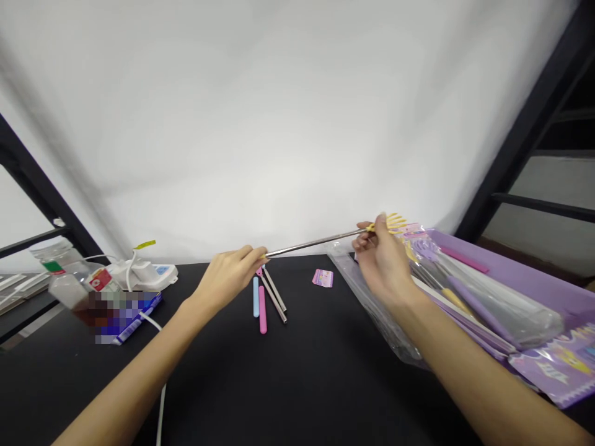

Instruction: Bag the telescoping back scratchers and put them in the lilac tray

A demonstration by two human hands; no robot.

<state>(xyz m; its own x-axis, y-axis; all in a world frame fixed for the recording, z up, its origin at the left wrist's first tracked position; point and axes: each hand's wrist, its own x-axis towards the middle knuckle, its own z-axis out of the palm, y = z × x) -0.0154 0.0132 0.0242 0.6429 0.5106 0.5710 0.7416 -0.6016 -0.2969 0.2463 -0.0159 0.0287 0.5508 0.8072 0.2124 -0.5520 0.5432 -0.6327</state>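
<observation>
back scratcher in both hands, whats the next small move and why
Probably shift the back scratcher slightly left, away from the plastic packaging: its yellow claw, just past the right hand, sits close to that packaging, while the left hand holds the other end of the steel shaft above the black table.

The left hand point(227, 284) reaches forward, fingers pinched together. The right hand point(382, 263) sits slightly higher, fingers curled into a pinch.

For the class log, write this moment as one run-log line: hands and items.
left hand: holds steel back scratcher | right hand: pinches yellow claw | nearby: pink stick, blue stick
</observation>
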